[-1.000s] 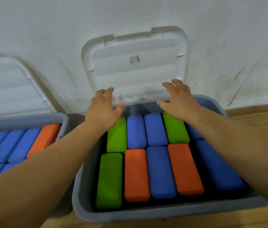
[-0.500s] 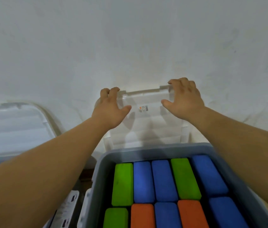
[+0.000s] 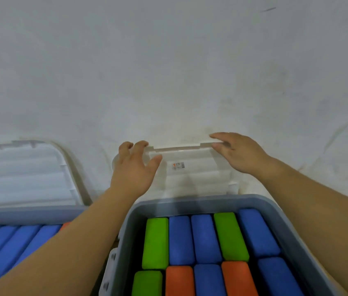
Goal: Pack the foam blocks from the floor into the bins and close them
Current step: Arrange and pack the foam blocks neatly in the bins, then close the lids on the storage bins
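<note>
- Head view: reached up, within the last second, from just over the foam blocks [image 3: 205, 238] to the top edge of the lid [image 3: 190, 167] leaning on the wall [image 3: 168, 71].
- Gripping its left corner with the left hand [image 3: 133, 169], fingers hooked over the edge, thumb in front.
- Pinching the right corner with the right hand [image 3: 240, 154], fingers straighter.
- Packed in rows inside the grey bin [image 3: 190, 201] below, uncovered.
- Likely means packing done, closing begun; leaves the second bin [image 3: 30, 214] to shut too.
</note>
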Demonstrator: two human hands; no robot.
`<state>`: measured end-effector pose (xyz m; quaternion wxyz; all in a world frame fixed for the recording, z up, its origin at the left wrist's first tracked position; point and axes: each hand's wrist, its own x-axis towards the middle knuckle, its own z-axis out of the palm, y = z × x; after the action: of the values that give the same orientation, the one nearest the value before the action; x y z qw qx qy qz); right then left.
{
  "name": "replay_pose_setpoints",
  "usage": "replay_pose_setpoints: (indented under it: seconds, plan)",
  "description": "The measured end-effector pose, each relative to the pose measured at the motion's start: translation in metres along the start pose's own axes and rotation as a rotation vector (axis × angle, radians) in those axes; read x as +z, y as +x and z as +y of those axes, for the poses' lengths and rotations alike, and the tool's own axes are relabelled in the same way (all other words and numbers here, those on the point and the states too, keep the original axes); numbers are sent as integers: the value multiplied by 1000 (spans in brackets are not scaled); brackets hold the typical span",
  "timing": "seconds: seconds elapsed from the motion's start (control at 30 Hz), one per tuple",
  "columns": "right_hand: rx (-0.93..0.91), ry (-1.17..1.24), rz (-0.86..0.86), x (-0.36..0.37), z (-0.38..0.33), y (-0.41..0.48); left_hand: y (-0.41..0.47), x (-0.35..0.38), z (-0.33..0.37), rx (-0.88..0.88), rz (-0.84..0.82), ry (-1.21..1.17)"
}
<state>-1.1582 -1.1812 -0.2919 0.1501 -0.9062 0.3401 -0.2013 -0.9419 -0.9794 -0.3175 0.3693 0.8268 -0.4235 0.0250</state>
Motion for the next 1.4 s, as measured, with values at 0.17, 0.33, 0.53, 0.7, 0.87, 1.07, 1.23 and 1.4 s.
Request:
replay_pose_setpoints:
  seconds: [0.17, 0.33, 0.53, 0.7, 0.87, 1.07, 1.23, 1.4]
  plan:
    - [-89, 130, -33, -4, -55, -53, -59, -25, -28, -106, 63, -196]
    - [-204, 26, -49, -25, -166, -80, -63, -63, -55, -443, 106, -429]
    - [-309, -123, -222, -31, -293, -91, -60, -118, -83, -874, -2, -1010]
    - [-111, 4, -652, 14, -333, -85, -85, -131, -116, -824, -40, -1136]
    - [-35, -57, -450, 57, -312, -48, -100, -138, -136, -715, -28, -1281]
    - [-42, -197, -311, 95, -285, -17, -108, -168, -146, -404, -158, -1154]
    - [-30, -104, -295, 102, -253, -8, -110, -152, -145, -387, -164, -1114]
    - [-12, -346, -245, 102, -216, -13, -120, -98, -139, -376, -221, -958]
